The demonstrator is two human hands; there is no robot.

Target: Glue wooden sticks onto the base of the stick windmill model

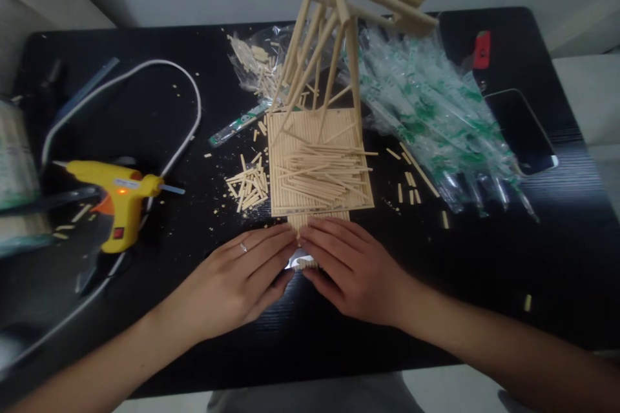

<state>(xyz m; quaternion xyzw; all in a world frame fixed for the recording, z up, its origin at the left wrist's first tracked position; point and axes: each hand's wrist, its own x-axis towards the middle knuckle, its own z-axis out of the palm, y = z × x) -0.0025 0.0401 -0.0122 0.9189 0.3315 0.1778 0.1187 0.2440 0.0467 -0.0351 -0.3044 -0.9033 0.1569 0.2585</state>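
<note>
My left hand (242,274) and my right hand (351,264) lie side by side on the black table (484,284), fingertips meeting at the near edge of a small panel of short bamboo sticks (310,262). Both hands press down with fingers stretched flat and close together; a ring shows on the left one. Just beyond them sits a square base of glued sticks (285,168) with a loose heap of thin sticks (324,174) on top. A tall stick frame (334,19) rises from that base toward the camera.
A yellow glue gun (116,203) with a white cord (184,135) rests at the left. Cut stick pieces (247,184) and a bag of pieces (256,64) lie near the base. Wrapped chopsticks (431,116) pile at the right, beside a phone (520,132).
</note>
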